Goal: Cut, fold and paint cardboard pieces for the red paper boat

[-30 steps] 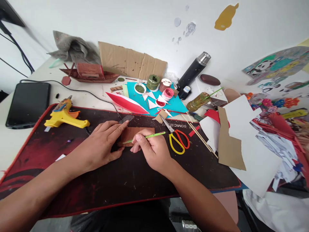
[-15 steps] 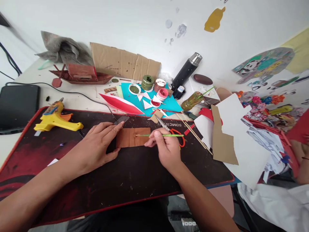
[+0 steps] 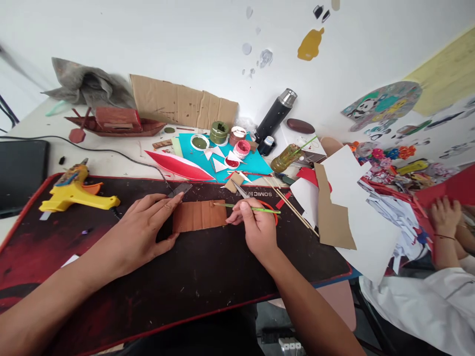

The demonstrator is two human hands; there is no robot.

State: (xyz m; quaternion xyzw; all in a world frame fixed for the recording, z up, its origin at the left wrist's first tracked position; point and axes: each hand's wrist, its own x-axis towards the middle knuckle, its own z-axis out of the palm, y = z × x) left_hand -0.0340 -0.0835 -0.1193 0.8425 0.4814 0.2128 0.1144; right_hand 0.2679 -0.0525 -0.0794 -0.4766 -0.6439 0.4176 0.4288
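Observation:
A brown-painted cardboard piece [image 3: 199, 216] lies on the dark mat [image 3: 178, 282]. My right hand [image 3: 256, 222] pinches a green-handled paintbrush [image 3: 265, 210], whose tip touches the cardboard near its top edge. My left hand [image 3: 148, 227] rests at the left side of the cardboard, thumb and fingers apart around its left edge, steadying it. A small dark flat piece [image 3: 181, 189] lies by the left fingertips. Scissors [image 3: 240, 190] with orange handles lie partly hidden behind my right hand. Paint jars [image 3: 219, 132] stand on a turquoise sheet [image 3: 183, 143] behind.
A yellow glue gun [image 3: 77, 190] lies at left. Behind are a model boat [image 3: 122, 126], a red paper boat shape [image 3: 180, 165] and a black thermos [image 3: 276, 114]. A murky jar [image 3: 285, 158], wooden sticks [image 3: 297, 210] and cardboard [image 3: 336, 222] are at right. Another person's hand [image 3: 445, 215] shows far right.
The brush tip has moved from the middle of the cardboard up to its top edge. The view has shifted slightly, and the other person's hand now shows at the right.

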